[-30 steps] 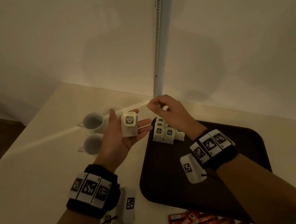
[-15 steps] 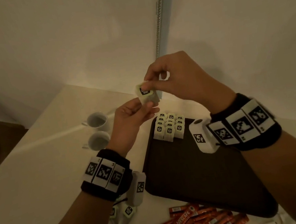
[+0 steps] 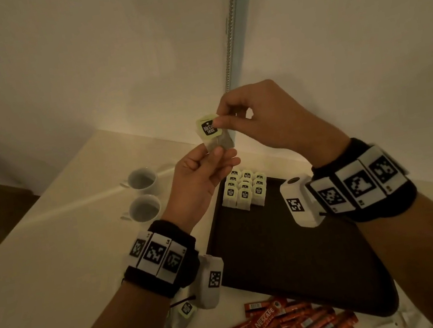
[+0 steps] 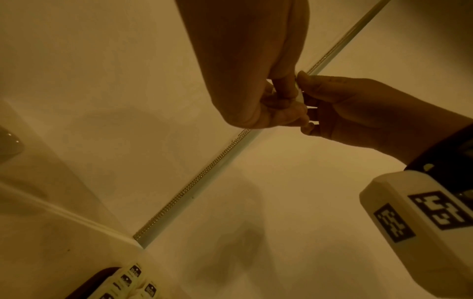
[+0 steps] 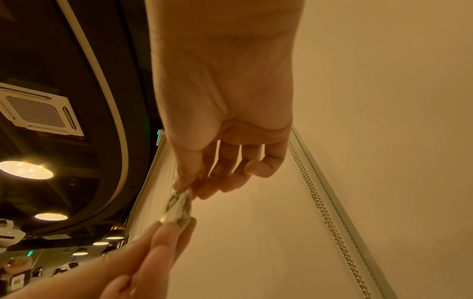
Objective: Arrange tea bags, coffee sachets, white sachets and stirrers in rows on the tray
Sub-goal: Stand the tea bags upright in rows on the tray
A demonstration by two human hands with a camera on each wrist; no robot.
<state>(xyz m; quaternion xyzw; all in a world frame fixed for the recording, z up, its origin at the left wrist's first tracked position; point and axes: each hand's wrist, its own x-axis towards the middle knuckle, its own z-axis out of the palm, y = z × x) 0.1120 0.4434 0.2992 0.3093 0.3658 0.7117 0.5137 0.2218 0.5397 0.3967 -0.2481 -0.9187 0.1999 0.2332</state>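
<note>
Tea bag [image 3: 216, 135] was now raised above the counter [image 3: 52, 246]; right hand [image 3: 265, 119] pinched its tag, left hand [image 3: 203, 174] pinched the pouch. Hands had risen since; placement beside the rows at the tray's [image 3: 280, 253] far-left corner pending.

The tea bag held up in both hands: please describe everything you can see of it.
The tea bag is held in the air above the tray's far end. Its pale square tag, with a dark printed label, is pinched by the right hand. Below hangs a greyish, thin pouch, pinched by the left hand. It hangs roughly upright and touches nothing else.
</note>
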